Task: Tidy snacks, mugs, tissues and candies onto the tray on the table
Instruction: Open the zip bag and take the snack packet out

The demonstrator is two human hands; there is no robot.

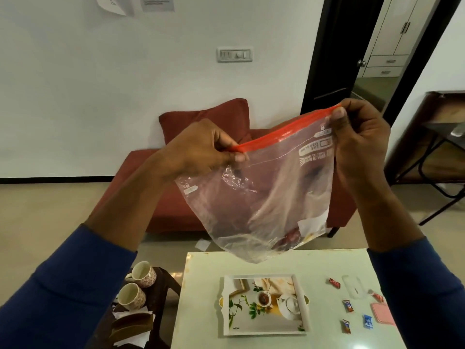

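I hold a clear zip bag (261, 197) with a red seal strip up in front of me. My left hand (201, 149) pinches the strip at its left end and my right hand (357, 137) pinches its right end. A few small wrapped items lie in the bag's bottom right corner. Below it on the white table (201, 298) sits a tray (264, 331) printed with a teapot picture. Several wrapped candies (348, 306) lie loose on the table to the tray's right. Two patterned mugs (141, 285) stand on a dark stool at the left.
A pink flat case (382, 316) and a clear plastic piece (354, 285) lie by the candies. A brown holder (133, 323) sits on the stool near the mugs. A red sofa (176, 197) stands behind the table, and a dark side table (440, 137) at the right.
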